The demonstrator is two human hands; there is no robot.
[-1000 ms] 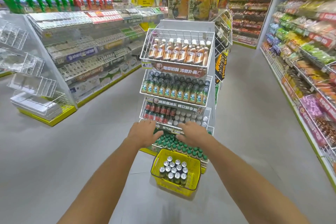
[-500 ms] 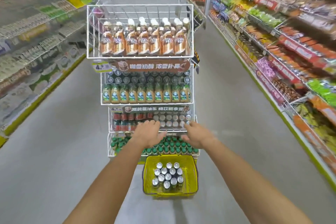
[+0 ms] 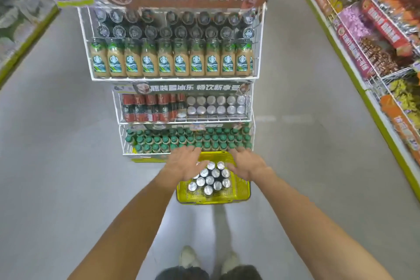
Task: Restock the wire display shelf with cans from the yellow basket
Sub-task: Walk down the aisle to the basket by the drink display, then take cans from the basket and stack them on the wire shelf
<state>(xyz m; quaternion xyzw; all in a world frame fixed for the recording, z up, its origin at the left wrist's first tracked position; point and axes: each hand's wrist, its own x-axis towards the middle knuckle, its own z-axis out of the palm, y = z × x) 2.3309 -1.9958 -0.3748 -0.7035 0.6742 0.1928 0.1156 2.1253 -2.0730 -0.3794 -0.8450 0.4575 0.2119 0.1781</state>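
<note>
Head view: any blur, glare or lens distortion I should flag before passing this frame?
Head view: wide-angle distortion tilts the side aisle shelves outward, and goods there look smeared; the left hand and right hand are slightly soft; the can tops in the yellow basket catch bright glare; the wire display shelf at centre is fairly sharp.

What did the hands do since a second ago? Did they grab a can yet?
The left hand and right hand dropped from in front of the wire display shelf to just over the cans in the yellow basket. The view moved closer too. No can is held yet; basket and shelf stock look unchanged.
</note>
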